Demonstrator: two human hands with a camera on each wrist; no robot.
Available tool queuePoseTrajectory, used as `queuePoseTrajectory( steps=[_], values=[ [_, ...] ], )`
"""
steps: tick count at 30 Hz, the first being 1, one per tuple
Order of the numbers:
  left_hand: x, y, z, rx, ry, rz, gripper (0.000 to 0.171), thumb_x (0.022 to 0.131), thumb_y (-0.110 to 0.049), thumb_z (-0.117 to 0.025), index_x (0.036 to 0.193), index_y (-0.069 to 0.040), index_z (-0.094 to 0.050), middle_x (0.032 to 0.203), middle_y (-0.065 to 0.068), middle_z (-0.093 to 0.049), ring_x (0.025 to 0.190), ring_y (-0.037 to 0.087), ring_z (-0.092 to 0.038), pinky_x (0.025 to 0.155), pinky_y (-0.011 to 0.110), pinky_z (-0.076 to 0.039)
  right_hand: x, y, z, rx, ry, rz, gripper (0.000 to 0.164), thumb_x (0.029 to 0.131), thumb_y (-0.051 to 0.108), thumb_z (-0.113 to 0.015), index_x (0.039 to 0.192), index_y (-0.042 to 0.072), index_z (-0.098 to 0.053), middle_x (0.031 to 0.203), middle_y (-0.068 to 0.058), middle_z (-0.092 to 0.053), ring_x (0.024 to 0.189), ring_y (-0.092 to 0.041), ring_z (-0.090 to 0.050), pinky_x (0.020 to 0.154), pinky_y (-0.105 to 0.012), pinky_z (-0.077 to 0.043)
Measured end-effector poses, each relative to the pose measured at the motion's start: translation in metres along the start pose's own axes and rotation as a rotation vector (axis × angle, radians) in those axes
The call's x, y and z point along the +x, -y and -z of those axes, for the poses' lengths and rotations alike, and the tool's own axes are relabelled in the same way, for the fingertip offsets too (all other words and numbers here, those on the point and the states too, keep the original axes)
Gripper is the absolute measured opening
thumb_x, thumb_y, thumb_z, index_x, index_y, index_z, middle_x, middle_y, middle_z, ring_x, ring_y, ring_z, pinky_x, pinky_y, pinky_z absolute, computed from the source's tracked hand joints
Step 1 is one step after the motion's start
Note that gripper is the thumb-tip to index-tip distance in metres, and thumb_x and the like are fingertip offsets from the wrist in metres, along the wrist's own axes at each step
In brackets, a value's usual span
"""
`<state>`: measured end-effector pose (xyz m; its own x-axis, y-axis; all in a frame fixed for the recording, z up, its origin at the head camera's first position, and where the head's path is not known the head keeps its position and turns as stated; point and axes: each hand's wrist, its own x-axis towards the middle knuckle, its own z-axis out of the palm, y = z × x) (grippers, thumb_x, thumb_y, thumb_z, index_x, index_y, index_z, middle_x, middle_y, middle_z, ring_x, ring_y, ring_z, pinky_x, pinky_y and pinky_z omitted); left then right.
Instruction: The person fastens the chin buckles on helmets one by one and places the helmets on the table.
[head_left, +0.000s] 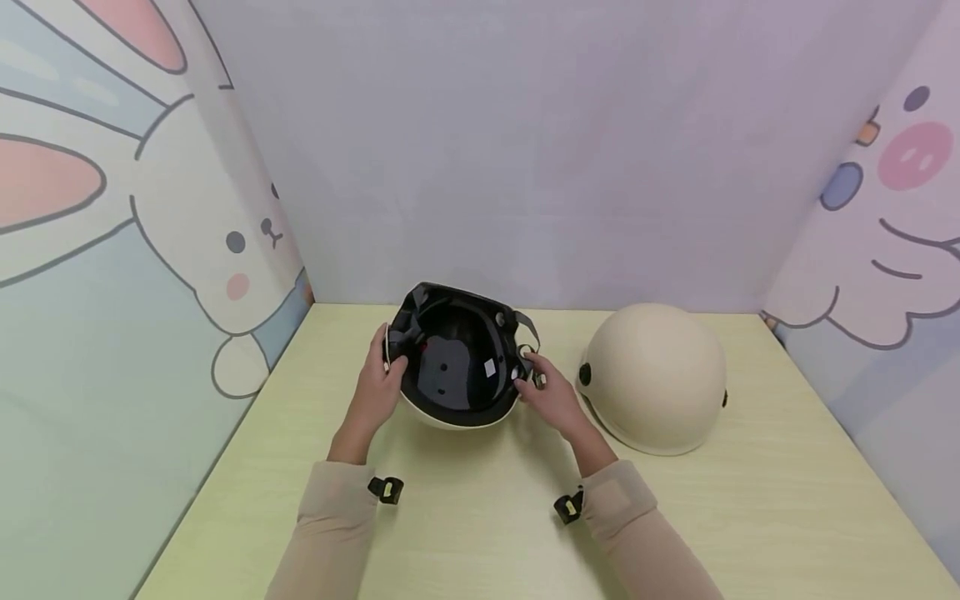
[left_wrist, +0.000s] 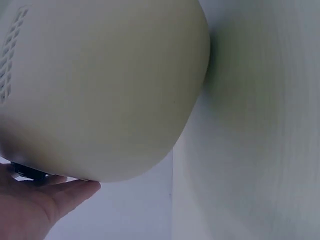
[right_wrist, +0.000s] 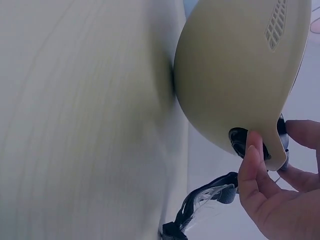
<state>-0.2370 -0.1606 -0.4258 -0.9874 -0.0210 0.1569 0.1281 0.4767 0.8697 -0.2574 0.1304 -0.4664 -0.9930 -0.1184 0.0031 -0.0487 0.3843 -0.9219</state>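
Note:
A cream helmet (head_left: 453, 367) sits bottom up on the table, its black inner lining facing the head camera. My left hand (head_left: 377, 385) grips its left rim, thumb inside and fingers along the outer shell (left_wrist: 115, 95). At the opposite rim my right hand (head_left: 553, 396) pinches the edge beside a black round fitting (right_wrist: 241, 140), as the right wrist view shows. A black chin strap (right_wrist: 200, 200) hangs below that hand, with a loop standing up at the helmet's right side in the head view. A small white label (head_left: 491, 368) shows inside.
A second cream helmet (head_left: 656, 379) stands dome up on the table (head_left: 780, 483), just right of my right hand. A plain pale wall (head_left: 525, 150) rises behind the table's back edge. Side walls with cartoon animals (head_left: 195, 208) flank it.

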Motion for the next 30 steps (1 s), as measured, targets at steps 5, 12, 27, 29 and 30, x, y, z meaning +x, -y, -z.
queuePoseTrajectory(
  steps=[5,12,27,29,30],
  values=[
    [-0.003,0.01,-0.002,-0.022,0.013,0.052,0.063,0.103,-0.025,-0.038,0.158,-0.018,-0.006,0.156,0.02,-0.022,0.139,0.036,-0.028,0.107,0.055,-0.026,0.0,0.009,0.002,0.024,-0.023,0.036,0.054,0.093,0.01,-0.066,0.144,0.008,-0.046,0.124,-0.017,-0.052,0.078,-0.021,-0.066,0.065,-0.032,-0.052],
    [-0.008,0.019,-0.007,-0.017,0.015,0.107,0.063,0.102,-0.024,-0.041,0.156,-0.015,-0.01,0.144,0.03,-0.037,0.125,0.04,-0.043,0.098,0.055,-0.034,-0.005,0.023,0.01,0.04,-0.03,0.065,0.055,0.093,0.008,-0.066,0.144,0.007,-0.045,0.129,-0.02,-0.047,0.08,-0.025,-0.065,0.065,-0.033,-0.051],
    [0.006,0.012,0.006,0.234,0.051,0.045,0.069,0.098,-0.023,-0.052,0.154,-0.003,-0.017,0.15,0.025,-0.031,0.13,0.04,-0.04,0.103,0.054,-0.034,-0.008,0.028,0.014,0.005,-0.035,0.066,0.057,0.093,0.012,-0.068,0.145,0.01,-0.045,0.131,-0.019,-0.047,0.084,-0.022,-0.063,0.066,-0.034,-0.049],
    [0.007,0.012,0.008,0.257,0.057,0.031,0.068,0.098,-0.021,-0.052,0.154,-0.002,-0.018,0.148,0.026,-0.033,0.132,0.04,-0.036,0.104,0.054,-0.031,-0.008,0.029,0.014,0.005,-0.035,0.066,0.057,0.093,0.012,-0.068,0.145,0.01,-0.046,0.131,-0.019,-0.047,0.084,-0.022,-0.064,0.066,-0.034,-0.049],
    [0.007,0.011,0.008,0.265,0.06,0.022,0.068,0.098,-0.02,-0.053,0.154,-0.001,-0.019,0.147,0.027,-0.033,0.134,0.04,-0.034,0.105,0.054,-0.03,-0.008,0.029,0.014,0.007,-0.035,0.064,0.057,0.093,0.012,-0.068,0.145,0.011,-0.046,0.131,-0.018,-0.047,0.084,-0.022,-0.064,0.066,-0.034,-0.049]
  ],
)
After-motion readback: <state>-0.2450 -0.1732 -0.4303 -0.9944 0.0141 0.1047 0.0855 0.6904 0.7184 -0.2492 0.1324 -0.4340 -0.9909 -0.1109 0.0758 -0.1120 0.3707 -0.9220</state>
